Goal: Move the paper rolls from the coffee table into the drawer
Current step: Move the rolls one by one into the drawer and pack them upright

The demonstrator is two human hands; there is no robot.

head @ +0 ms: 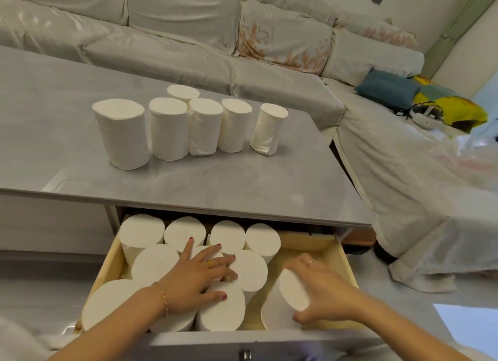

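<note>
Over the open drawer (336,249), both hands work among the paper rolls. Left hand (194,277): fingers spread and fairly straight, resting flat on the tops of upright packed rolls (153,263), gripping nothing. Right hand (320,288): fingers and thumb curled round a tilted roll (291,298), held at the right side of the drawer beside the packed ones. Both hands wear a ring; the left wrist carries a thin bracelet (163,297). Rolls fill the left and middle of the drawer, standing on end and touching one another. On the grey desk (242,180) above, six rolls (169,129) stand upright in a loose row, one behind the others. Beyond the desk lies a covered sofa (188,37), with a blue cushion (388,90) at its right end.
</note>
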